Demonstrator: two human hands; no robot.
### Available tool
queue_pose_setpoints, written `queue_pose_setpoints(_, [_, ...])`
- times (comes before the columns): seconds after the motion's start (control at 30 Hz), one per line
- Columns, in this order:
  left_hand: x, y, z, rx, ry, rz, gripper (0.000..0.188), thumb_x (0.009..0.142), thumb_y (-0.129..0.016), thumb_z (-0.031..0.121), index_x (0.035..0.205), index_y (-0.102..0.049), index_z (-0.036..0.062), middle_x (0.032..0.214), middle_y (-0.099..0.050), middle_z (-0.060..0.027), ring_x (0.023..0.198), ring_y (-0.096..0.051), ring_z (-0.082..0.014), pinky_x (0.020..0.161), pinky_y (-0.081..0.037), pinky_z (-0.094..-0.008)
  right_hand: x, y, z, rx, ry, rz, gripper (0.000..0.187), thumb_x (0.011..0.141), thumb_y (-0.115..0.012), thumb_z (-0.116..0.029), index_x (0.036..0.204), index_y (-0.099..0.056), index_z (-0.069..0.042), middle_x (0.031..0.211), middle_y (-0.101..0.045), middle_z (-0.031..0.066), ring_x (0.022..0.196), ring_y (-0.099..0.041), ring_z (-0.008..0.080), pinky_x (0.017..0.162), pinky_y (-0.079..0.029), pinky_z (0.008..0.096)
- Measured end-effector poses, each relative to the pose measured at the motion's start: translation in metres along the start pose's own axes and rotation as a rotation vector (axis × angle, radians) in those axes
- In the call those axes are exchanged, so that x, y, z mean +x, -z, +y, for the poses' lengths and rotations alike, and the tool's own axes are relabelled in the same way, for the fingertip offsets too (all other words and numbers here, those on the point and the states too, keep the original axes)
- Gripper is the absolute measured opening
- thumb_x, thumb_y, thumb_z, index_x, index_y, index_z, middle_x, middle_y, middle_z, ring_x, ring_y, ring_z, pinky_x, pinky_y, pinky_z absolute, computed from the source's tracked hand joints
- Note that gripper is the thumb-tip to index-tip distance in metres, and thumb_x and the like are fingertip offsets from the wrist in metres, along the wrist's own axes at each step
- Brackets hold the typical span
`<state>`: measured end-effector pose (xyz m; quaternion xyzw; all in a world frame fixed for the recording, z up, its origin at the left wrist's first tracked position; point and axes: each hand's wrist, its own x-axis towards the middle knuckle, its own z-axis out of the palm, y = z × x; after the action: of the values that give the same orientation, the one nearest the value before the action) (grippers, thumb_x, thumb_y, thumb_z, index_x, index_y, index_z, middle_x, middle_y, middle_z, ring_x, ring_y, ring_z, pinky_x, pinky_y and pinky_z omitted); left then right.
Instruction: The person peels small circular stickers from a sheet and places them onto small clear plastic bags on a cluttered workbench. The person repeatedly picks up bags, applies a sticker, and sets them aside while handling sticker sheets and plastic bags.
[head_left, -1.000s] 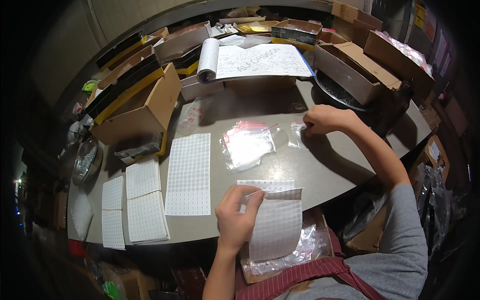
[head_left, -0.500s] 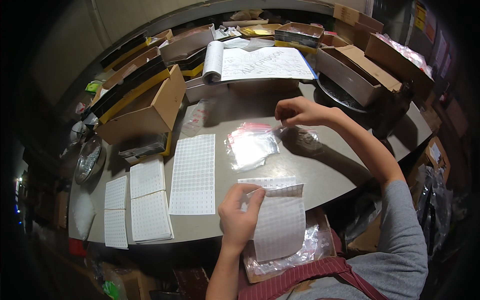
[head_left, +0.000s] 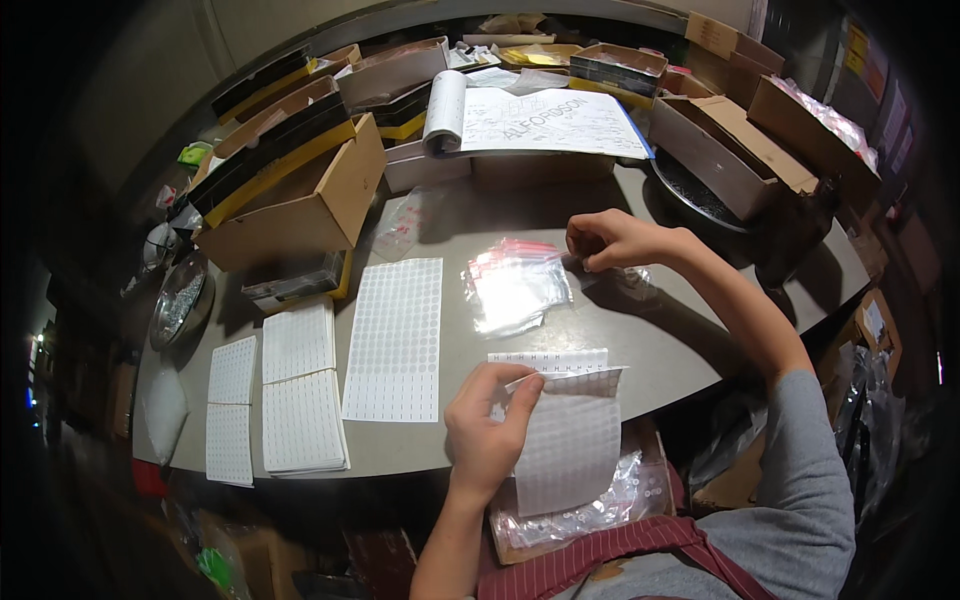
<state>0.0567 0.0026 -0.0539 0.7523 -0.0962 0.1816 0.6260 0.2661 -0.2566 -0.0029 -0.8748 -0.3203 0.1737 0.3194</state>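
Pinched between the thumb and fingers of my left hand (head_left: pixel 485 430) is a sheet of round stickers (head_left: pixel 568 445), bent over at its upper edge and hanging down past the table's front edge. My right hand (head_left: pixel 622 242) is raised at the right of a pile of small clear zip bags (head_left: pixel 515 295) with red-edged tops. Its thumb and fingers are curled together at the pile's upper right corner. Whatever lies between those fingertips is too small to make out. Left of the bags a flat sticker sheet (head_left: pixel 395 340) lies on the table.
Two stacks of sheets, a thick one (head_left: pixel 300 400) and a thin one (head_left: pixel 230 425), lie at the table's left front. Cardboard boxes (head_left: pixel 300 220) crowd the back and sides. An open pad (head_left: pixel 550 125) rests at the back. A box of filled bags (head_left: pixel 640 490) sits below the front edge.
The whole view has shifted slightly. My left hand keeps its pinch on the sticker sheet, and my right hand stays curled beside the bag pile, turned a little.
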Motion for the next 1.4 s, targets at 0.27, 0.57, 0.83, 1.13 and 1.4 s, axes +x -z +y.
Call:
queue_pose_setpoints(0.27, [0.001, 0.001, 0.007, 0.018, 0.092, -0.016, 0.010, 0.089, -0.076, 0.007, 0.093, -0.071, 0.0000, 0.087, -0.072, -0.0104, 0.077, -0.068, -0.0186, 0.069, -0.051, -0.0287, -0.010, -0.024, 0.000, -0.582, 0.123, 0.222, 0.023, 0.081, -0.073, -0.009, 0.094, -0.057, 0.000, 0.087, -0.066, 0.0199, 0.084, -0.065, 0.0414, 0.073, -0.050, 0.0481])
queue_pose_setpoints(0.57, [-0.001, 0.000, 0.003, 0.010, 0.063, -0.026, 0.008, 0.089, -0.076, 0.006, 0.091, -0.071, -0.0007, 0.086, -0.072, -0.0100, 0.075, -0.068, -0.0171, 0.068, -0.052, -0.0286, -0.051, -0.049, -0.071, 0.018, 0.277, 0.157, 0.021, 0.093, -0.071, -0.021, 0.098, -0.067, -0.001, 0.085, -0.066, 0.0133, 0.077, -0.065, 0.0244, 0.070, -0.053, 0.0363])
queue_pose_setpoints(0.83, [-0.003, -0.003, 0.001, -0.004, -0.021, -0.039, 0.007, 0.088, -0.076, 0.004, 0.092, -0.072, -0.0010, 0.086, -0.072, -0.0105, 0.073, -0.069, -0.0178, 0.067, -0.053, -0.0292, -0.067, -0.084, -0.100, -0.181, 0.342, 0.142, 0.030, 0.073, -0.070, -0.001, 0.102, -0.063, -0.001, 0.098, -0.067, 0.0184, 0.096, -0.066, 0.0377, 0.083, -0.054, 0.0445])
queue_pose_setpoints(1.13, [-0.001, -0.003, -0.002, 0.079, -0.041, -0.025, 0.006, 0.090, -0.073, 0.002, 0.092, -0.071, -0.0038, 0.082, -0.071, -0.0030, 0.075, -0.061, -0.0067, 0.068, -0.049, -0.0224, -0.073, -0.115, -0.100, -0.625, 0.575, 0.449, 0.025, 0.071, -0.071, -0.015, 0.091, -0.060, -0.005, 0.087, -0.058, 0.0083, 0.083, -0.060, 0.0270, 0.079, -0.054, 0.0360])
queue_pose_setpoints(1.4, [-0.001, -0.004, 0.002, 0.044, 0.050, -0.007, 0.008, 0.089, -0.074, 0.005, 0.089, -0.070, -0.0022, 0.076, -0.064, 0.0022, 0.066, -0.048, -0.0025, 0.060, -0.037, -0.0197, -0.073, -0.023, -0.050, -0.179, 0.265, 0.416, 0.017, 0.084, -0.068, -0.013, 0.094, -0.067, 0.002, 0.083, -0.068, 0.0117, 0.076, -0.068, 0.0199, 0.069, -0.054, 0.0314])
